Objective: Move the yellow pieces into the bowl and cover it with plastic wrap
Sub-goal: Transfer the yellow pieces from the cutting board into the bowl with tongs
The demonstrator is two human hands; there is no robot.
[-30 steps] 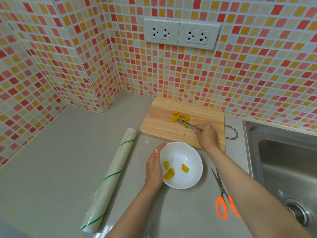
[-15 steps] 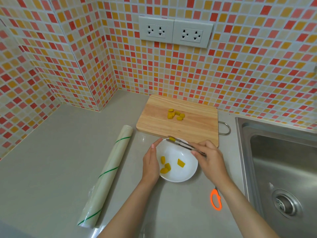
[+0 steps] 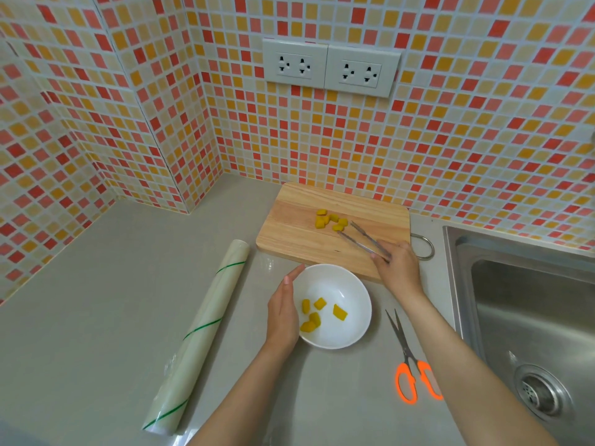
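Note:
A white bowl (image 3: 351, 333) sits on the grey counter and holds several yellow pieces (image 3: 314, 313). My left hand (image 3: 283, 312) rests flat against the bowl's left rim. Behind it lies a wooden cutting board (image 3: 299, 233) with a small pile of several yellow pieces (image 3: 330, 219). My right hand (image 3: 397, 268) grips metal tongs (image 3: 363, 241); their tips are apart and empty, just right of the pile. A roll of plastic wrap (image 3: 199, 323) with green stripes lies to the left of the bowl.
Orange-handled scissors (image 3: 407, 365) lie on the counter right of the bowl, under my right forearm. A steel sink (image 3: 531, 317) fills the right side. Tiled walls with two power sockets (image 3: 331, 67) close off the back and left.
My right hand carried a yellow piece in the tongs from the board to the bowl, dropped it, and has moved back to the pile on the board. My left hand stayed at the bowl.

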